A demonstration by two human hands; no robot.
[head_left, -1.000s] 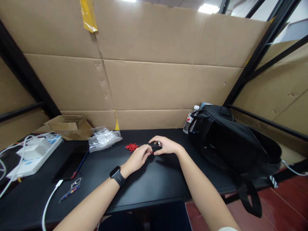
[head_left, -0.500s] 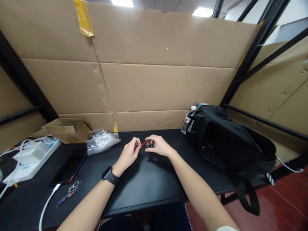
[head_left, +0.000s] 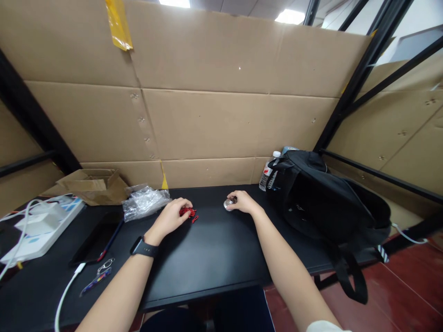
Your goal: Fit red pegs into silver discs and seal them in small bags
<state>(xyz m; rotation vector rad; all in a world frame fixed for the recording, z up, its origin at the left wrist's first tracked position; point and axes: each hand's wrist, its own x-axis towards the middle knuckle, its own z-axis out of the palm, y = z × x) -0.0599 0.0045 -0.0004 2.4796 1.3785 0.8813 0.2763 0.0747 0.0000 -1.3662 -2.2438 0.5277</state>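
On the left of the black tabletop, my left hand (head_left: 172,215), with a dark watch on its wrist, curls its fingers over a small bundle of red cord (head_left: 188,212). A loop of the cord sticks out past the fingertips onto the table. Farther right, my right hand (head_left: 244,201) is closed around the edge of a small round shiny object (head_left: 228,203), low over the table. Part of that object is hidden by the fingers, and I cannot make out its kind. The two hands are well apart.
Crumpled clear plastic (head_left: 145,203) and a brown paper bag (head_left: 98,186) lie left, near a power strip (head_left: 44,235), a phone (head_left: 95,237) and a keyring (head_left: 98,276). A water bottle (head_left: 269,173) and a black backpack (head_left: 321,203) stand right. Cardboard (head_left: 207,124) walls the back.
My hands have separated from the middle. The left moved left and down with the red cord, now bunched at the table. The right moved right with the round object.
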